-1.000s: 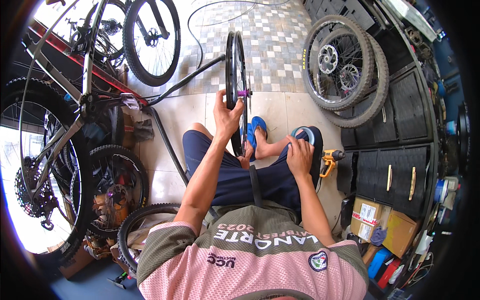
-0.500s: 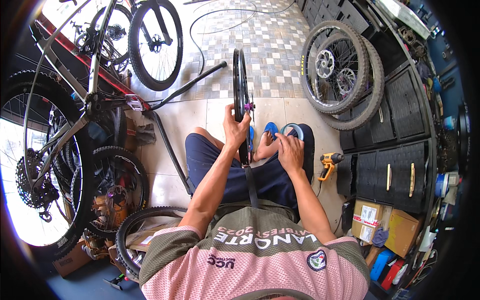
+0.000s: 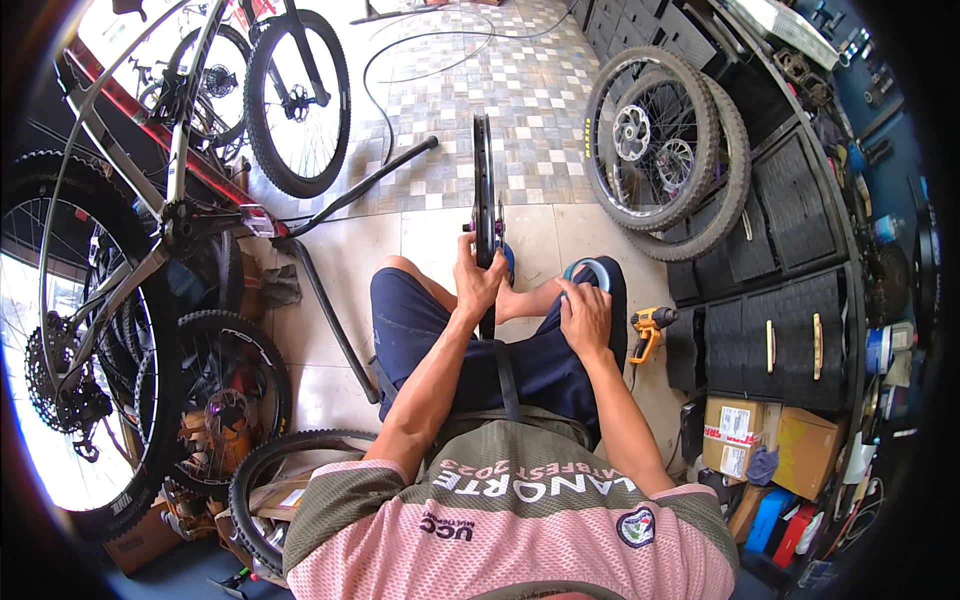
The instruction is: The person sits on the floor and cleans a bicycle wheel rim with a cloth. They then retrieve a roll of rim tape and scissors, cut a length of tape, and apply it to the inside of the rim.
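The left hand point(image 3: 480, 278), nearer, has its grip clamped on the wheel point(image 3: 484, 190), which stands edge-on, long axis twelve to six, extending toward twelve. The right hand point(image 3: 587, 315), at four o'clock from the wheel, grasps a blue roll point(image 3: 603, 274).

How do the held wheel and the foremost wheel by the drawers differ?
The held wheel has no tyre; the foremost wheel wears a knobby one. The held wheel shows nearly edge-on; the foremost wheel shows its spoked face. The left hand grips the held wheel; the foremost wheel stands untouched. Both are bicycle wheels.
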{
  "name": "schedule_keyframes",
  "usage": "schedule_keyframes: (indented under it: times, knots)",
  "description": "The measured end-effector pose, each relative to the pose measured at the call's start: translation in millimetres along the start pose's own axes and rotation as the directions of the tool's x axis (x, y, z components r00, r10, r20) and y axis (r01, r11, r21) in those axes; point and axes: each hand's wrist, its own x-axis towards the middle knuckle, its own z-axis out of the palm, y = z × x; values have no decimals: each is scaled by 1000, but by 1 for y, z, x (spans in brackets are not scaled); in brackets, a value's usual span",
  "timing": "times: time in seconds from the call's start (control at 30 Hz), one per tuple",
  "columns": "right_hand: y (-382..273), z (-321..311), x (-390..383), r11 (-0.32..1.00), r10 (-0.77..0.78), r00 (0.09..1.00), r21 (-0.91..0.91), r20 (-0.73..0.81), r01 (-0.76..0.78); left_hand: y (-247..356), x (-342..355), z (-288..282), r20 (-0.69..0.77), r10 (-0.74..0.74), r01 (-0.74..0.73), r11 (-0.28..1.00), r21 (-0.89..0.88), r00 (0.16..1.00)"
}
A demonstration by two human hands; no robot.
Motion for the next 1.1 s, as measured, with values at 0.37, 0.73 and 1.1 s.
schedule_keyframes:
  times: [0.37, 0.73, 1.1]
  knots:
    - [-6, 27, 62, 752, 251, 945, 573, 208, -325, -20, -62, -11, 95, -9, 12, 999, -33, 995]
    - [-79, 57, 164, 753, 312, 905, 506, 288, -421, -33, -66, -18, 237, 66, -57, 997, -44, 969]
    - [-92, 14, 39, 799, 234, 923, 480, 306, -362, -15, 144, -10, 38, -288, 286, 912, -293, 957]
